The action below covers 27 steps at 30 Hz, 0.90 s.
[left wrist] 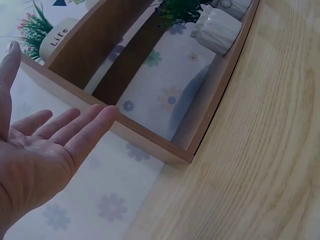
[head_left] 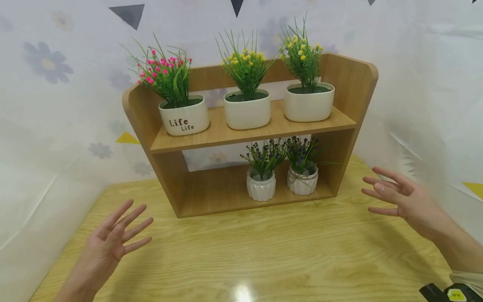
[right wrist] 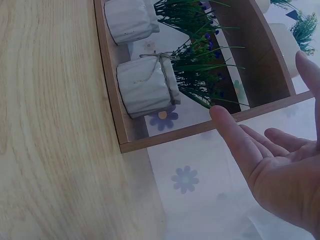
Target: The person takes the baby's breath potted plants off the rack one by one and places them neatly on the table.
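A two-tier wooden shelf (head_left: pixel 226 140) stands on the table. On its upper tier are three oval white pots: one with pink flowers and "Life" lettering (head_left: pixel 185 119), and two with yellow flowers, in the middle (head_left: pixel 247 113) and at the right (head_left: pixel 309 105). Below, toward the right, sit two small white pots with dark blue flowers, one plain (head_left: pixel 261 188) and one tied with twine (head_left: pixel 302 182). My left hand (head_left: pixel 107 247), fingers spread, hovers left of the shelf and holds nothing. To the shelf's right my right hand (head_left: pixel 411 203) is likewise spread and holds nothing.
The light wood table (head_left: pixel 241 247) extends in front of the shelf. Behind and at the sides hangs a pale flower-print cloth (head_left: pixel 49 126). A black device with a yellow label (head_left: pixel 456 293) shows near the right wrist.
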Each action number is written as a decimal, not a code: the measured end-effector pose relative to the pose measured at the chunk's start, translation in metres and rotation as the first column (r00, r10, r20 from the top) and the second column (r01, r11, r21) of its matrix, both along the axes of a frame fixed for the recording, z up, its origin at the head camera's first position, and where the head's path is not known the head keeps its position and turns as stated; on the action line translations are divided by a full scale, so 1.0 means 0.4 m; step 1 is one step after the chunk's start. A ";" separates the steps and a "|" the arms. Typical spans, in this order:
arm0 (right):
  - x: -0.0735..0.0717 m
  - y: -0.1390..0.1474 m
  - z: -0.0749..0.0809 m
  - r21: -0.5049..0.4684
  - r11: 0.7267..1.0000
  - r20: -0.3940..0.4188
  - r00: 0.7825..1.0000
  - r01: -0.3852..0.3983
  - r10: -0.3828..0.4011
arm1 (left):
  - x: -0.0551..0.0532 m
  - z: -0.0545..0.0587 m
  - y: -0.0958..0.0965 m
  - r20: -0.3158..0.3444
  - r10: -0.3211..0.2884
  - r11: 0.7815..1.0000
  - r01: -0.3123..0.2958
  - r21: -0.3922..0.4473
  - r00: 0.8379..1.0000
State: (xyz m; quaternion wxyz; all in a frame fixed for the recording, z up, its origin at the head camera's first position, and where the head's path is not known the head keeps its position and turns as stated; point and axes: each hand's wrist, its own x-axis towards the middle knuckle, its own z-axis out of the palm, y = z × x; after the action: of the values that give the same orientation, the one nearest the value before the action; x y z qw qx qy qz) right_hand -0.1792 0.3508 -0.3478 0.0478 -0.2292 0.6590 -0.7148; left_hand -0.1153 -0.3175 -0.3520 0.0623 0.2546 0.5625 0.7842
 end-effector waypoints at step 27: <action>-0.051 -0.029 0.121 -0.101 0.985 -0.038 0.988 0.143 -0.147 | -0.063 0.119 0.141 -0.120 0.062 0.997 -0.067 -0.035 0.991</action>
State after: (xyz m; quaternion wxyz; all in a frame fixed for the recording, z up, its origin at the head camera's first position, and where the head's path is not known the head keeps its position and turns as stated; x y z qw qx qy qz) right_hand -0.1994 0.3391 -0.2995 -0.0307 -0.1986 0.6391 -0.7424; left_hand -0.1404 -0.2611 -0.3045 0.0082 0.2812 0.5881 0.7583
